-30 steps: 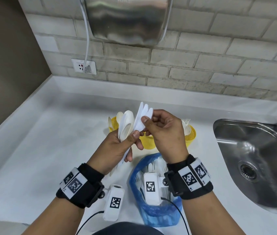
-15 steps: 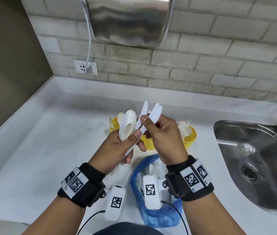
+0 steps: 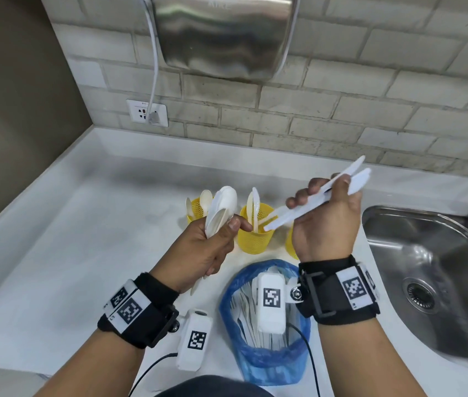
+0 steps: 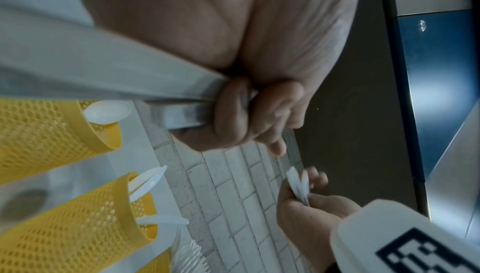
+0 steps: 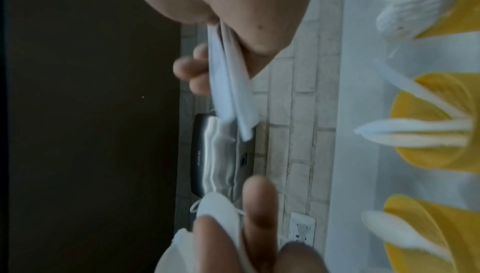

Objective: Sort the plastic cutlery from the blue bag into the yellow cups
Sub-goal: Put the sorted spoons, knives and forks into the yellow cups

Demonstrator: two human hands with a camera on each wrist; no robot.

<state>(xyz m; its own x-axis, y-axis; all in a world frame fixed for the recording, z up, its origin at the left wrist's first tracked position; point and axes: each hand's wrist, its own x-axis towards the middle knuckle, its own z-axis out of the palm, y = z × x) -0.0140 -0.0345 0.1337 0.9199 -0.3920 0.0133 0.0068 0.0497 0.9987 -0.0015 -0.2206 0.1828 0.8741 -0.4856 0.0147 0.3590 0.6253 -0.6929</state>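
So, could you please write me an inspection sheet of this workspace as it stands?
Surface: white countertop, bare to the left of the cups.
Job's things: three yellow cups; left cup holds spoons, middle cup holds knives, right cup holds forks; blue bag still holds cutlery.
Clutter: nothing seen.
Hands: left hand grips a bundle of spoons; right hand grips several knives, their lower ends over the middle cup.
Cables: white cord runs to a wall socket; black leads from the wrist cameras.
Surroundings: steel sink, brick-tiled wall, steel hand dryer.
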